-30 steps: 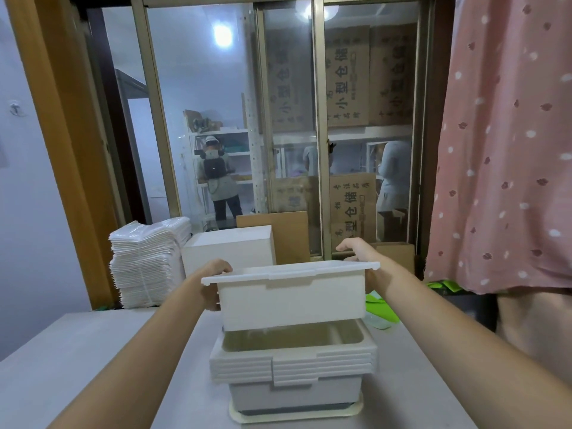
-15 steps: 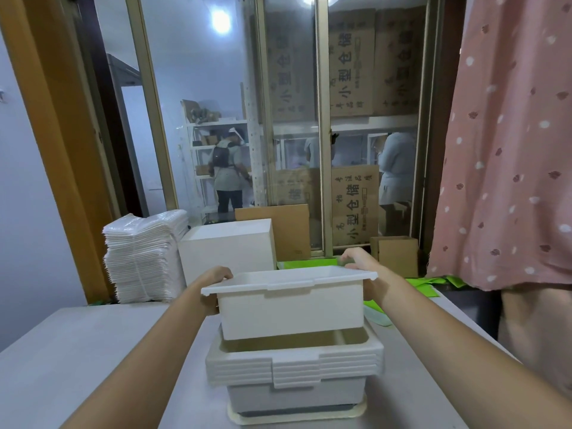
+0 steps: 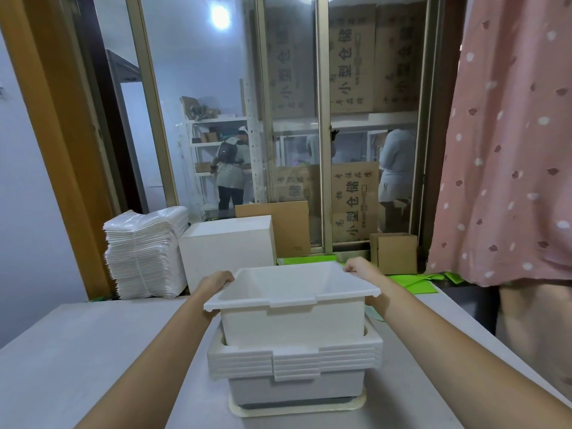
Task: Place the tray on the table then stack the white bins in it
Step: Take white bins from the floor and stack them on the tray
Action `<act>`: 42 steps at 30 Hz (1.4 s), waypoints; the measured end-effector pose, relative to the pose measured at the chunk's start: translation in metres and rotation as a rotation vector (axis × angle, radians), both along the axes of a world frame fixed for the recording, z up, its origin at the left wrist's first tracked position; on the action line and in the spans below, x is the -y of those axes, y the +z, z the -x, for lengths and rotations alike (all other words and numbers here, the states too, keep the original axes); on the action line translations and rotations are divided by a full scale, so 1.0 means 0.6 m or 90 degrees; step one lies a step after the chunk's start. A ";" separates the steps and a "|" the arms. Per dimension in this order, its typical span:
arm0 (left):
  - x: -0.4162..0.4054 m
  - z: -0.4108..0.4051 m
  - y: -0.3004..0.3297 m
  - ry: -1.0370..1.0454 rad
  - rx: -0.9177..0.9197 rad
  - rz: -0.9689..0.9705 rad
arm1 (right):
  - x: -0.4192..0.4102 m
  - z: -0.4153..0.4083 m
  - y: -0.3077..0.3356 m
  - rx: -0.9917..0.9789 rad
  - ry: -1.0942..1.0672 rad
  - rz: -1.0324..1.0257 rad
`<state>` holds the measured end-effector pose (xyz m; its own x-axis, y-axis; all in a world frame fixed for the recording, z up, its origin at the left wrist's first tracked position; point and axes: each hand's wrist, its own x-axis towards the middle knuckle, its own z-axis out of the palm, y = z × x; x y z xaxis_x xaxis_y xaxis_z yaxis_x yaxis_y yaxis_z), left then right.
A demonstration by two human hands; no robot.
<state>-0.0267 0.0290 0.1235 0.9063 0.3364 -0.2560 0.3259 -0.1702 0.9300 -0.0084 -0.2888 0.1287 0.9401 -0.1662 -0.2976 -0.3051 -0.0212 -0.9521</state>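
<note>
— Grey and matte, what is that surface?

— It is the bench (image 3: 93,351). On it, near the viewer, a cream tray (image 3: 297,408) carries a stack of white bins (image 3: 294,360). Behind the stack stand a white box (image 3: 227,249) and, to its left, a wrapped pile of white sheets (image 3: 145,255). Beyond them a sliding glass window (image 3: 294,119) shows printed cartons and people at shelves. A pink spotted curtain (image 3: 507,134) hangs to the right of the stack.

— And the hands?

— The left hand (image 3: 216,281) and right hand (image 3: 360,267) hold one more white bin (image 3: 292,308) by its rim, fingers curled over the far corners.

— What has changed?

— A second ago that bin hung clear above the stack. Now its base sits partly inside the top bin, rim still raised, tilted slightly toward the viewer so its inside shows.
</note>
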 end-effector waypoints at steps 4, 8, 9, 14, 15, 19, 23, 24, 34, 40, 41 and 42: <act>-0.005 0.003 -0.004 0.012 -0.005 -0.017 | 0.003 0.011 0.000 -0.009 -0.020 0.032; -0.003 0.001 -0.005 0.012 0.015 -0.018 | 0.003 0.013 -0.004 -0.002 -0.023 0.024; -0.001 0.002 -0.005 0.013 0.018 -0.020 | 0.003 0.014 -0.003 -0.010 -0.026 0.026; 0.011 0.014 -0.007 0.014 0.037 -0.010 | 0.006 0.005 -0.011 -0.031 -0.024 0.040; 0.013 0.017 -0.006 0.017 0.037 -0.006 | 0.007 0.007 -0.012 -0.036 -0.019 0.042; 0.016 0.019 -0.005 0.029 0.043 -0.001 | 0.008 0.013 -0.015 -0.020 -0.020 0.050; 0.019 0.025 0.000 0.041 0.028 0.010 | 0.008 0.018 -0.010 -0.021 -0.021 0.059; 0.019 0.024 -0.001 0.044 0.025 0.013 | 0.007 0.020 -0.009 -0.023 -0.023 0.051; 0.005 0.019 -0.006 -0.005 0.044 0.002 | 0.005 0.016 -0.002 -0.025 -0.016 0.072; 0.000 0.027 -0.014 0.014 0.037 0.099 | 0.005 0.012 -0.005 -0.029 -0.025 0.057; 0.001 0.029 -0.017 0.019 0.043 0.123 | 0.006 0.009 -0.007 -0.027 -0.025 0.058; 0.001 0.030 -0.019 0.018 0.041 0.144 | 0.006 0.009 -0.006 -0.033 -0.032 0.050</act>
<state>-0.0444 0.0282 0.1122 0.9145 0.3024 -0.2689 0.2656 0.0526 0.9626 -0.0139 -0.2925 0.1253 0.9134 -0.2380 -0.3302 -0.3568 -0.0777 -0.9309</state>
